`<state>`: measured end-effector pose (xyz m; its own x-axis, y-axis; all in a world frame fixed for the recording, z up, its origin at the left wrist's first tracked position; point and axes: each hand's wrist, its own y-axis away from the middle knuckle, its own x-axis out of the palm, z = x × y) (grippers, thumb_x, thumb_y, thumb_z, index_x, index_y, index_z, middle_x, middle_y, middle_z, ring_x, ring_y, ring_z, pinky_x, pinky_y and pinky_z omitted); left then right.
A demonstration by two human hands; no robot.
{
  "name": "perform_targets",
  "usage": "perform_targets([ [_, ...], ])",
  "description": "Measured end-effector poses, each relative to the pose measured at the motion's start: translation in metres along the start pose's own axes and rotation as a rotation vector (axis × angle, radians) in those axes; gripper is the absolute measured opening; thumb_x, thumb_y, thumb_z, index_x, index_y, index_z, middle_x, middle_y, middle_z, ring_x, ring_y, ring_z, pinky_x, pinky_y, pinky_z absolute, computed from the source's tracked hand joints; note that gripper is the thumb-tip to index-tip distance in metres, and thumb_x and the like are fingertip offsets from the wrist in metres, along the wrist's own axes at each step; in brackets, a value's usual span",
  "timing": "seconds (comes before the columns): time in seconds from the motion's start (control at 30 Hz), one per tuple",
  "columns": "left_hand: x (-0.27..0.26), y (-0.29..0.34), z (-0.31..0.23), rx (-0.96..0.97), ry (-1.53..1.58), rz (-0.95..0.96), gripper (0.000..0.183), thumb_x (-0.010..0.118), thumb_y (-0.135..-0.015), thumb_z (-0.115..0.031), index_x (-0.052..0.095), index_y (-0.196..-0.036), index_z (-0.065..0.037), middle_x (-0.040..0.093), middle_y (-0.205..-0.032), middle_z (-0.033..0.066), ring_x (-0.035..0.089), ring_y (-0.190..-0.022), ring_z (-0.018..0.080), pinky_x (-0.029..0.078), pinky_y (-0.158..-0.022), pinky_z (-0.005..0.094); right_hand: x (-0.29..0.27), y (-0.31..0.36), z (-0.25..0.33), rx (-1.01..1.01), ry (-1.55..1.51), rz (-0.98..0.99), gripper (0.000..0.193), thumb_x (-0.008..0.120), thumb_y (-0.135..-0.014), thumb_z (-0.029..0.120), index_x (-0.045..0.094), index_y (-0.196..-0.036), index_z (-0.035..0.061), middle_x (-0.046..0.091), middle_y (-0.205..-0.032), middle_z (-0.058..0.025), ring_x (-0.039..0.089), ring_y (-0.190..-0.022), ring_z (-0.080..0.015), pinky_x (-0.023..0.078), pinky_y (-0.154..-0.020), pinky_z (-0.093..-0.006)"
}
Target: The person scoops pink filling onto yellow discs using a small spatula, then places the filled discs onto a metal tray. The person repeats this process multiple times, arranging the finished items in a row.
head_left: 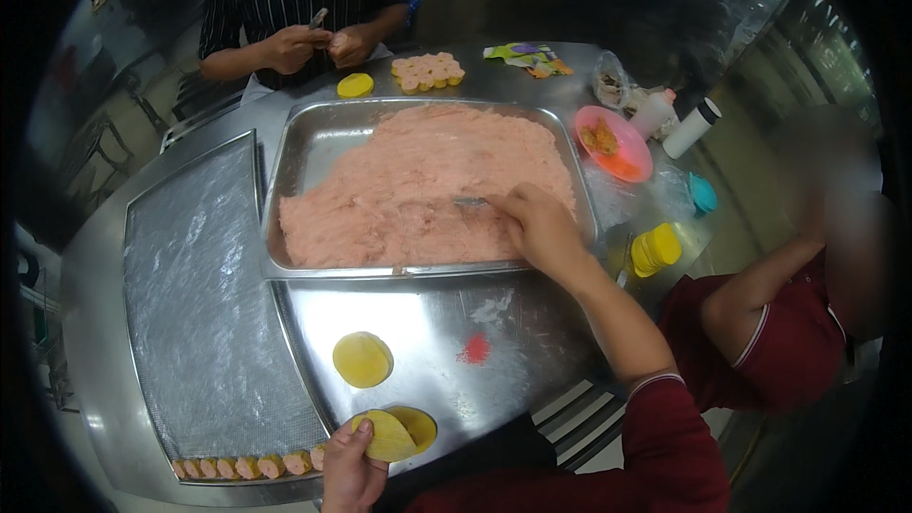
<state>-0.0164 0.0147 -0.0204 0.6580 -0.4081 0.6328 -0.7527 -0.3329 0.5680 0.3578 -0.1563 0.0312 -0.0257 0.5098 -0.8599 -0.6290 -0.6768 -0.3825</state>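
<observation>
My left hand point(350, 475), at the bottom of the view, pinches a round yellow dumpling wrapper point(388, 437) between thumb and fingers. Another yellow wrapper point(420, 425) shows partly behind it. A short stack of wrappers point(362, 359) lies just beyond on the steel table. My right hand point(543, 233) reaches over a large metal pan point(318, 147) and grips a small metal spatula point(468, 201). Its blade touches the pale pink minced filling point(446, 157) heaped in the pan; the handle is hidden in my fist.
Filled dumplings point(249, 466) line the near edge of a mesh tray point(223, 304) on the left. Across the table, a person's hands point(318, 46) work near grouped dumplings point(427, 72). At right are a pink plate point(622, 147), bottles point(692, 128), yellow wrappers point(655, 249) and another person's arm point(750, 309).
</observation>
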Motion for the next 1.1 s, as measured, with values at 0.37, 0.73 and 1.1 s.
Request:
perform_targets([
  [0.37,0.012,-0.005,-0.004,0.009,-0.127,0.057,0.029,0.066,-0.1,-0.01,0.062,-0.125,0.004,0.072,-0.113,0.0144,0.072,-0.101,0.0252,0.059,-0.092,0.0398,0.016,-0.008,-0.01,-0.021,0.129,0.317,0.028,0.063,-0.083,0.007,0.078,-0.106,0.0105,0.068,-0.099,-0.0112,0.068,-0.092,-0.0333,0.055,-0.079,-0.0435],
  [0.73,0.011,-0.006,-0.005,-0.017,-0.166,0.042,0.023,0.063,-0.101,-0.008,0.064,-0.121,0.004,0.072,-0.114,0.0138,0.071,-0.104,0.0238,0.055,-0.097,0.0393,-0.003,-0.01,-0.009,-0.027,0.032,0.345,0.02,0.067,-0.085,0.011,0.078,-0.101,0.0101,0.07,-0.094,-0.0121,0.068,-0.093,-0.0347,0.054,-0.081,-0.0454],
  [1.1,0.023,-0.007,-0.011,-0.084,-0.143,0.094,0.03,0.065,-0.102,-0.008,0.062,-0.128,0.008,0.072,-0.12,0.0156,0.07,-0.109,0.024,0.055,-0.099,0.0371,-0.012,-0.013,-0.021,0.057,0.045,0.627,0.02,0.064,-0.086,0.011,0.08,-0.097,0.0058,0.076,-0.094,-0.0159,0.072,-0.092,-0.0352,0.056,-0.083,-0.0455],
])
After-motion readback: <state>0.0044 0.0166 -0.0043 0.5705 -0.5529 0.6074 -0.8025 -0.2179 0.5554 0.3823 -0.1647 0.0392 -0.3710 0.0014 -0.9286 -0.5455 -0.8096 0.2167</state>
